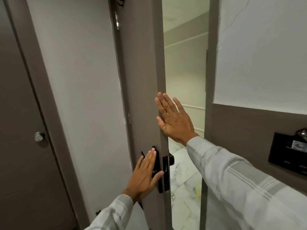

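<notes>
A taupe door point(142, 67) stands ajar in the middle of the view, its free edge turned towards me. My right hand point(174, 120) lies flat against that edge with straight fingers pointing up. Lower down, my left hand point(146, 175) rests flat with straight fingers over the black lock plate point(157, 171) on the door's face. A metal latch plate point(165, 173) shows on the edge beside it, and a black knob point(171, 159) sticks out on the far side. Both sleeves are pale with a check pattern.
Through the gap I see a white marble floor point(184, 185) and pale walls. A second brown door with a round metal knob point(39, 137) is at the left. A black holder point(289, 153) hangs on the wall to the right of the door frame point(208, 97).
</notes>
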`<state>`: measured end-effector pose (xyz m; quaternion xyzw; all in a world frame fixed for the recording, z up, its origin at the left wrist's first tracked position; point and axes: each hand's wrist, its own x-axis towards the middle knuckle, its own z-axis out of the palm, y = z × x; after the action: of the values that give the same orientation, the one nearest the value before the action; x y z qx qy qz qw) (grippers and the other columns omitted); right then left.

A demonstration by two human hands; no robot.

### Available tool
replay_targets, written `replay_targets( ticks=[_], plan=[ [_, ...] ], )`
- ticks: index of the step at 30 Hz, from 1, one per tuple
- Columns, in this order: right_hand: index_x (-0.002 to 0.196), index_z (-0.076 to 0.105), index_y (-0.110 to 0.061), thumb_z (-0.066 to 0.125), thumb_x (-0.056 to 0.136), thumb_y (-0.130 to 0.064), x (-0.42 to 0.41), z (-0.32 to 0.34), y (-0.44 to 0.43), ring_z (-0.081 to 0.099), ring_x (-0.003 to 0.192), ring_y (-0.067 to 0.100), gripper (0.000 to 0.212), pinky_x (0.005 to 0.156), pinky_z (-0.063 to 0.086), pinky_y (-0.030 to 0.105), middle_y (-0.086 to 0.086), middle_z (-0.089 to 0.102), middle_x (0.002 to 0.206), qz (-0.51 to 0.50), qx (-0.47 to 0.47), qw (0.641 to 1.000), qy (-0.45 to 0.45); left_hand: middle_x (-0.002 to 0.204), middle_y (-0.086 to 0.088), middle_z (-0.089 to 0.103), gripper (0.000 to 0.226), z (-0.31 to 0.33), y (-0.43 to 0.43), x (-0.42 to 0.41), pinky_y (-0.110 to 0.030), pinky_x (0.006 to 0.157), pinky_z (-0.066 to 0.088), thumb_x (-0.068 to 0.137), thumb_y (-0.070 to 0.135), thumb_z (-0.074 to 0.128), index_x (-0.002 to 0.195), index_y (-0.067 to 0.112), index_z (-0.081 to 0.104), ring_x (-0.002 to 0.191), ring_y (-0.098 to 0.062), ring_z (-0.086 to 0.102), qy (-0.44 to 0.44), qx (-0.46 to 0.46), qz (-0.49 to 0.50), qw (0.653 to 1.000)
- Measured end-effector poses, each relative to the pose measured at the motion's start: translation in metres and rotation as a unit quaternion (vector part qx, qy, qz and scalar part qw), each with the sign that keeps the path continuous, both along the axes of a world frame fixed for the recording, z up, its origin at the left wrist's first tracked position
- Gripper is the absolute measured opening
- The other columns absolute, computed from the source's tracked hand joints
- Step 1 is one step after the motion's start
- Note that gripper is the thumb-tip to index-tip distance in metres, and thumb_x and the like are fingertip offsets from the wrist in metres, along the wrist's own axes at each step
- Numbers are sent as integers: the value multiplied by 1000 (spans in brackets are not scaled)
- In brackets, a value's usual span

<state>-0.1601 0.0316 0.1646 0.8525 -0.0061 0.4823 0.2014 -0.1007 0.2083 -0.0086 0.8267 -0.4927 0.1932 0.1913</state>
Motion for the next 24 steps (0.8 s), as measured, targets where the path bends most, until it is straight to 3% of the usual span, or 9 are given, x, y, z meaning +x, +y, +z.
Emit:
replay_targets(
  ticks=[9,13,17,21,24],
  plan=[
    [158,11,-11,29,105,-41,-31,3,-82,9,154,21,64,125,11,45,9,10,167,-148,-13,989,11,161,10,-24,76,-17,-85,18,-30,125,-4,95,68,15,150,29,-19,148,-1,-20,68,32,-94,993],
    [157,9,-7,23,106,-41,-37,7,-104,5,154,22,63,124,10,47,10,6,167,-283,-65,957,19,162,7,-21,76,-18,-121,28,-28,123,-5,96,67,18,150,28,-18,149,-3,-19,94,47,-136,985],
    [155,8,-1,25,107,-37,-33,15,-111,0,154,26,63,122,-1,50,16,5,166,-389,-101,914,53,164,3,-15,76,-14,-151,37,-32,125,-4,99,61,21,154,19,-11,150,-6,-16,68,50,-167,982],
    [153,23,-1,21,106,-42,-30,27,-110,0,154,28,63,120,-4,50,18,15,164,-439,-127,886,83,163,3,-18,75,-19,-172,40,-33,125,-4,99,59,20,154,18,-10,150,-7,-16,55,32,-191,980],
    [143,46,0,24,106,-43,-26,34,-110,1,154,30,61,120,-5,51,19,29,160,-458,-128,875,96,163,2,-18,76,-21,-184,47,-34,126,-3,97,61,16,154,17,-10,151,-8,-16,43,39,-204,977]
  ],
)
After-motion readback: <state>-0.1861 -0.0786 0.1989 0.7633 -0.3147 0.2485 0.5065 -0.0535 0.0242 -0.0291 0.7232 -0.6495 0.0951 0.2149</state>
